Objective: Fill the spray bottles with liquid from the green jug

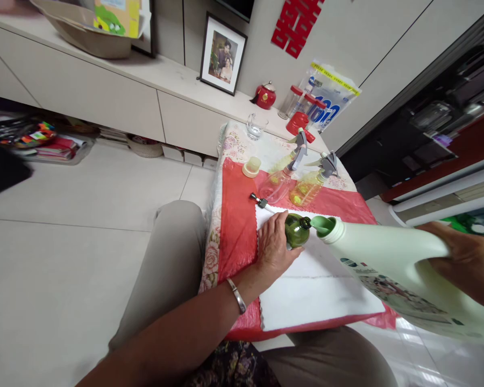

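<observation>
- One green bottle (296, 234), one large jug (387, 242), one pump top (262, 202), one pale cap (251, 166), one glass cup (257, 128) and at least three spray bottles (306, 189) with grey triggers are in view.
- The left hand (275, 242) grasps the green bottle round its body; the right hand (463, 258) clasps the jug by its handle.
- The green bottle is over the 11 o'clock part of the white cloth (306, 306), with the jug's mouth at 3 o'clock from it.
- The bottle looks small, rounded, glossy and see-through olive, its narrow neck uncapped.
- Pale green liquid (319, 223) runs from the jug's mouth to that neck.
- From the bottle, the pump top lies at 10 o'clock, the spray bottles between 11 and 1.
- The jug's label shows a dark round emblem and a picture; its lettering is too small to read.
- At 1 o'clock, a plastic bag (341, 88) bears bold blue print; at 12, red cut-out Chinese writing (294, 32) hangs.
</observation>
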The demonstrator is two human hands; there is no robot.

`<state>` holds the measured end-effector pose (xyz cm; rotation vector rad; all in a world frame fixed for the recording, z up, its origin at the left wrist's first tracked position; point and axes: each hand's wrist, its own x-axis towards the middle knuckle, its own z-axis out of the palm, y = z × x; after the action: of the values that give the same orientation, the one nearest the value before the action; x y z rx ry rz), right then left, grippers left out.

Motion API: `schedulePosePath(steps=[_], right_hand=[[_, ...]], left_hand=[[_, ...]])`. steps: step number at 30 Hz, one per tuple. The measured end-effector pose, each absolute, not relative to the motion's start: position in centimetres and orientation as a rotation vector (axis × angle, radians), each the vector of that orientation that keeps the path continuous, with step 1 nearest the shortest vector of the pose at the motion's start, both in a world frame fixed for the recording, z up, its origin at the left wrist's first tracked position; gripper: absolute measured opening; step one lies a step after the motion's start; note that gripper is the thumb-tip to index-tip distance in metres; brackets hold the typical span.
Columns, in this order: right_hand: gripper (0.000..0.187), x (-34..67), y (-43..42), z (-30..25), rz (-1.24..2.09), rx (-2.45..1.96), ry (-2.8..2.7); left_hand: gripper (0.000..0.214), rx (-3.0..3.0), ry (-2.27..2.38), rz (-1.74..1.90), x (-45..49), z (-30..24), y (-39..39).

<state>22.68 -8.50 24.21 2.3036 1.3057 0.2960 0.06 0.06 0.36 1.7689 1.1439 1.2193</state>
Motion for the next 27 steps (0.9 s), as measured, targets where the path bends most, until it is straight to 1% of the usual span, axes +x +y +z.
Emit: schedulePosePath(steps=[7,12,17,21,27], right_hand=[[0.039,22.18,-8.17,24.51,0.259,2.324,1.261],[0.042,22.02,-8.09,24.48,0.246,2.346,1.258],[0.037,22.04,-8.18,24.47,0.276,2.323,1.296],[0.037,21.93,-8.20,24.49,0.286,2.323,1.368],[0.036,22.21,-8.31,24.38,0.281,2.320,1.323]], left_hand=[[0.090,1.769,1.147,1.229,0.09,0.34,0.06],[0.089,1.773,1.149,1.214,0.09,0.35,0.05],[0.091,1.778,1.147,1.220,0.12,0.39,0.03],[0.090,1.769,1.140,1.230,0.10,0.39,0.04],[0.089,1.769,1.150,1.219,-0.03,0.51,0.00]])
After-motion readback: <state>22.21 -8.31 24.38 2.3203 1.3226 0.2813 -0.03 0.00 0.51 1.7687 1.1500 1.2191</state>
